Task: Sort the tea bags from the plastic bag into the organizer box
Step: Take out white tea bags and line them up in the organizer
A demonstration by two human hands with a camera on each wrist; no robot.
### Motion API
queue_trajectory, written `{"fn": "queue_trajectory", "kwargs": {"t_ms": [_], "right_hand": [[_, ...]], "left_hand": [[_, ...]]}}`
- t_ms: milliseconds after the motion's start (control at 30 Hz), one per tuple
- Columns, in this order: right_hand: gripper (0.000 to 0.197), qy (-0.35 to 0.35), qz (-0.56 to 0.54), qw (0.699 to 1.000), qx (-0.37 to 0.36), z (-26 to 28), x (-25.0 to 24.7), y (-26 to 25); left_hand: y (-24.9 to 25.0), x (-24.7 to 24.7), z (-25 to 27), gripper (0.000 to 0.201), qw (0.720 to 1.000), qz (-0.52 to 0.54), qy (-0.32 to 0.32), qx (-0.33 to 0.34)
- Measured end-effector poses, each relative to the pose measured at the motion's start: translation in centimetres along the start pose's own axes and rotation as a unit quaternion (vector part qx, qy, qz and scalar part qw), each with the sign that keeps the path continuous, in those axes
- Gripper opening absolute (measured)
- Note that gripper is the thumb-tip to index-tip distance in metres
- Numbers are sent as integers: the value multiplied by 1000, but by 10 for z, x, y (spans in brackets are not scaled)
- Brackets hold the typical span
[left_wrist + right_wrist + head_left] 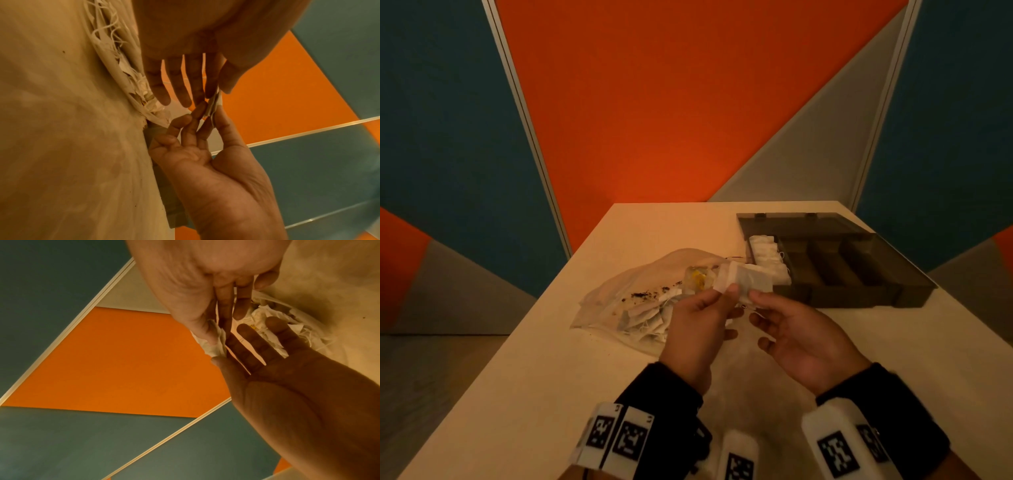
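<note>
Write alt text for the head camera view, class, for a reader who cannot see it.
Two hands, left hand and right hand, pinch one tea bag above a table. Behind lie a plastic bag of tea bags and an open organizer box, its leftmost compartment filled.

white tea bag (747, 281) pinched above table, organizer box (835, 260) open
</note>
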State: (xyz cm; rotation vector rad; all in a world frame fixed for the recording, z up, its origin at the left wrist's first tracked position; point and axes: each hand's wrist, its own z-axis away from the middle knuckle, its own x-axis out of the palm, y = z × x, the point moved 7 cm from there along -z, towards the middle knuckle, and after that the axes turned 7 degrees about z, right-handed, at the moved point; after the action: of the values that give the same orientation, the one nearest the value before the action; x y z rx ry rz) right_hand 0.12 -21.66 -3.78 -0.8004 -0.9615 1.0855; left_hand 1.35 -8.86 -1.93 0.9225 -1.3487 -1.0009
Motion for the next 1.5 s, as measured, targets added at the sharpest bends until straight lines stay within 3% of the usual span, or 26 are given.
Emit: {"fn": "queue_trajectory", "kwargs": {"t_ms": [167,233,300,367,433,533,633,700,833,967,1067,1267,1500], "right_hand": [[31,16,37,999,-17,4,1,-3],[35,61,85,992,-73,10,-5,-21],[37,108,181,965,-157,17,-9,-52],[33,97,332,907,-239,22,0,-85],[32,40,498,815,-295,24,17,-107],[39,-51,645,691,-322,22,36,-121],[28,-127,717,618,-296,16,48,-124],[16,-155,741,596,-267,10,50,-123],[8,-164,752,589,-245,5,51,-122],[8,-147,750,596,-245,-2,41,-136],[6,-96,733,627,-246,-14,20,-167],[10,-15,701,674,-231,-71,-26,-220],[6,19,732,660,-169,-152,-64,-210]], "left_hand": [[3,-2,-2,23,1000,-15,3,18],[6,-5,-4,24,999,-36,5,27],[7,-8,-9,27,996,-73,4,49],[12,-9,-10,33,990,-111,2,91],[17,-6,-9,42,980,-152,-9,126],[23,4,-4,30,967,-200,-38,150],[33,11,2,32,954,-235,-56,180],[36,12,3,38,942,-269,-61,191],[36,7,-4,36,934,-298,-47,191],[30,-5,-13,19,959,-243,-33,143],[30,-20,-18,10,965,-228,-12,129],[40,-34,-19,13,969,-222,-6,105],[35,-46,-32,17,974,-221,17,37]]}}
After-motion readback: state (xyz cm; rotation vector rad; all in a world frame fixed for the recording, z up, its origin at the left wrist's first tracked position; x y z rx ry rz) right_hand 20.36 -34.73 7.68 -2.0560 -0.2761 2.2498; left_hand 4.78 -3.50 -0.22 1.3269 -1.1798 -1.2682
